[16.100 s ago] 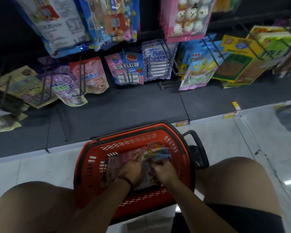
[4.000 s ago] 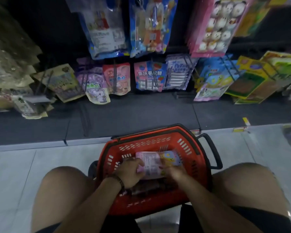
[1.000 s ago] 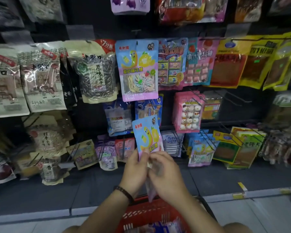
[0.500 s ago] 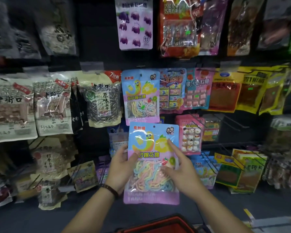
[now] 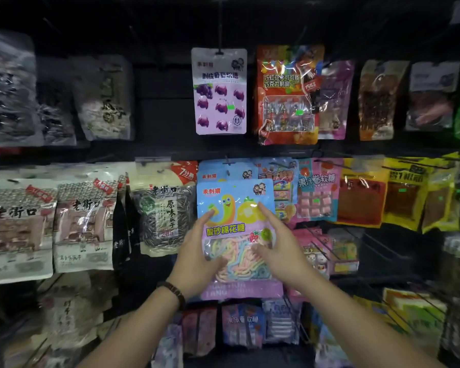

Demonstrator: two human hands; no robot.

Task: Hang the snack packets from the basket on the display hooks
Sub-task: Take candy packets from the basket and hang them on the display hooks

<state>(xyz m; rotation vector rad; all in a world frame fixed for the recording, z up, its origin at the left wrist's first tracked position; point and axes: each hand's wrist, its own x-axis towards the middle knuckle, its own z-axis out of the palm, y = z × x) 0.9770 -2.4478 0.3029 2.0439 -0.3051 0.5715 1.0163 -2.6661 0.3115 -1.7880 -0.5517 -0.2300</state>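
A blue and pink packet of pastel candy strings point(image 5: 237, 208) is held upright in front of the middle row of the display. My left hand point(image 5: 198, 251) grips its left edge and my right hand point(image 5: 279, 248) grips its right edge. Its top sits just below a hook point(image 5: 226, 162) that carries an identical packet point(image 5: 225, 170) behind it. Whether the held packet's hole is on the hook cannot be told. The basket is out of view.
A purple grape gummy packet point(image 5: 219, 91) hangs above. Sunflower seed bags point(image 5: 165, 205) hang to the left, a pink and blue fruit roll packet point(image 5: 318, 192) and yellow packets point(image 5: 406, 192) to the right. More packets hang on hooks below point(image 5: 245, 325).
The packet has risen with both hands from below the matching hung packet up against it. The view has tilted upward, so the red basket has dropped out of sight.
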